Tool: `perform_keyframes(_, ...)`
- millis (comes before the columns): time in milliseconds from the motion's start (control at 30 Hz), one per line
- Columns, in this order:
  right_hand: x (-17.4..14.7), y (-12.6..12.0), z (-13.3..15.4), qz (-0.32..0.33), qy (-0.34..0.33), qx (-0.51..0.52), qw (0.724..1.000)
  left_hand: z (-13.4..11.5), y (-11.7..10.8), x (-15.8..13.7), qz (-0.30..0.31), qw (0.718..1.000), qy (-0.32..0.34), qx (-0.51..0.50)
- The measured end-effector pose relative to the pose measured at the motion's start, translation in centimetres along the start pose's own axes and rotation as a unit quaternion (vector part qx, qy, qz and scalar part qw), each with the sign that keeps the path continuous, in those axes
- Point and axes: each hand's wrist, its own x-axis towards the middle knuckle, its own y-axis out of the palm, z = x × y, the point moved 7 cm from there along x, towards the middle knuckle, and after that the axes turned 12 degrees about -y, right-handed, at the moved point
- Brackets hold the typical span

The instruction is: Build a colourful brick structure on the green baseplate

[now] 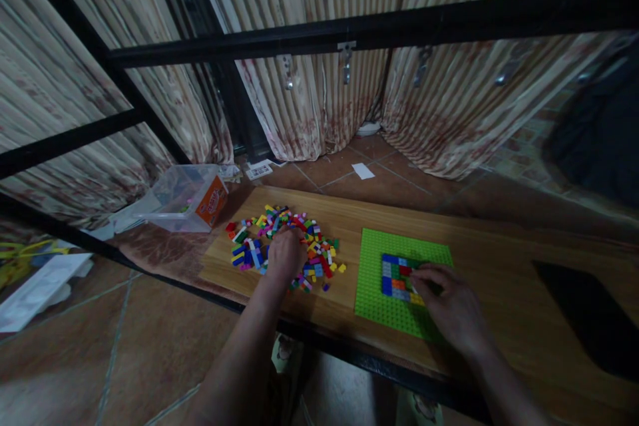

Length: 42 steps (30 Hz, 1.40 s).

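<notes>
My left hand (286, 254) reaches into a loose pile of small toy bricks (255, 254) in many colours. Its fingers curl downward among them, and whatever they pinch is hidden behind the hand. My right hand (446, 299) is over the lime green baseplate (372, 286), thumb and fingers pressed together at the built bricks. Whether a brick is between those fingertips I cannot make out. On the plate, a blocky patch of bricks (387, 269) in blue, grey, red, orange, green and yellow is fixed down, its right side partly covered by my right hand.
All this rests on a wooden board (339, 213). A clear plastic box (172, 196) with an orange label stands beyond its left end. A dark flat panel (589, 316) lies at the right. A black metal bar (379, 30) crosses in front of striped curtains (319, 106).
</notes>
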Motion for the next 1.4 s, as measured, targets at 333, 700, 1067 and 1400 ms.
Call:
perform_keyframes(333, 0.0, -0.7, 0.2, -0.025, 0.008, 0.0, 1.0, -0.4, -0.8, 0.1, -0.034, 0.999, 0.006, 0.0)
perform_keyframes(700, 0.1, -4.1, 0.7, -0.135, 0.013, 0.09, 0.987, -9.3, 3.8, -4.0, 0.209, 0.845, 0.068, -0.488)
perform_keyframes(1067, 0.0, -2.1, 3.1, 0.03, -0.054, 0.135, 0.989, -14.5, 7.5, -7.4, 0.36, 0.766, 0.027, -0.532)
perform_keyframes(1400, 0.7, -2.1, 2.4, 0.025, -0.059, 0.081, 0.995, -13.7, 7.6, -5.4, 0.255, 0.867, 0.062, -0.424)
